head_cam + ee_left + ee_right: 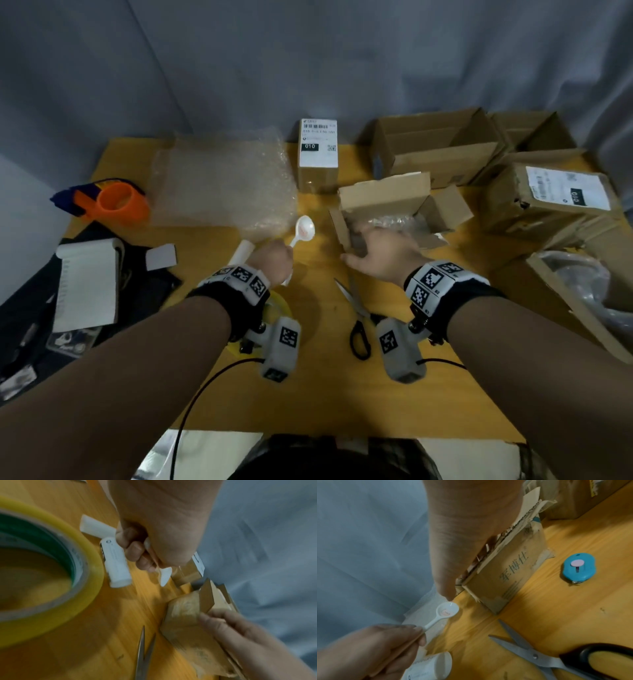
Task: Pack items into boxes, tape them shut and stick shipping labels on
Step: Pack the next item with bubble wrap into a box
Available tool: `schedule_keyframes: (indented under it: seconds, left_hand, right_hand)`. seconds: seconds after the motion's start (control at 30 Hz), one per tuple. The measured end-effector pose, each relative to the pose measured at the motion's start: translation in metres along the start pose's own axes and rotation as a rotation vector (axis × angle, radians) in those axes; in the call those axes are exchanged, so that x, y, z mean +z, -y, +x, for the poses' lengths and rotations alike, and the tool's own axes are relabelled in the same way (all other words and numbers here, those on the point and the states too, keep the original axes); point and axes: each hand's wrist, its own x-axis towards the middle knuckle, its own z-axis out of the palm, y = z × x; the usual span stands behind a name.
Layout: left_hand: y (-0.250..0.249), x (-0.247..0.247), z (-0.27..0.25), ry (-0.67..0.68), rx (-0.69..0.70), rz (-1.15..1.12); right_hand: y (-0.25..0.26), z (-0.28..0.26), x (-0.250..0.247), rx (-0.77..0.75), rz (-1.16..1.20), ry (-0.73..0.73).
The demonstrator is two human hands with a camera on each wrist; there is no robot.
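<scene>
The left hand (270, 257) clamps the white spoon (304, 229) by its handle; its bowl projects forward, near the open box (383, 197), whose near wall the right hand (376, 255) grips.

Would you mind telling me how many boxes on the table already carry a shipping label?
2: a small labelled box at the back centre, beside the bubble wrap, and a larger labelled box at the far right. Others may hide labels.

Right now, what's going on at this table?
A person is packing. The left hand holds a white spoon by its handle, beside the small open box. The right hand grips that box's near wall, fingers inside, where clear wrap lies. The flaps are up, untaped. A tape roll and scissors lie close by.
</scene>
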Motion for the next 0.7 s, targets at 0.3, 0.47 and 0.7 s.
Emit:
schedule_keyframes:
  seconds: [0.3, 0.47, 0.7]
  left_hand:
    - [-0.020, 0.023, 0.013, 0.126, -0.044, 0.163]
    - [-0.017, 0.025, 0.024, 0.149, 0.000, 0.281]
    - [-0.017, 0.027, 0.029, 0.182, 0.008, 0.435]
  right_hand:
    - [-0.017, 0.000, -0.001, 0.008, 0.150, -0.160]
    - [-0.040, -0.006, -0.005, -0.063, 0.033, 0.068]
    - [-0.048, -0.007, -0.006, -0.081, -0.255, 0.090]
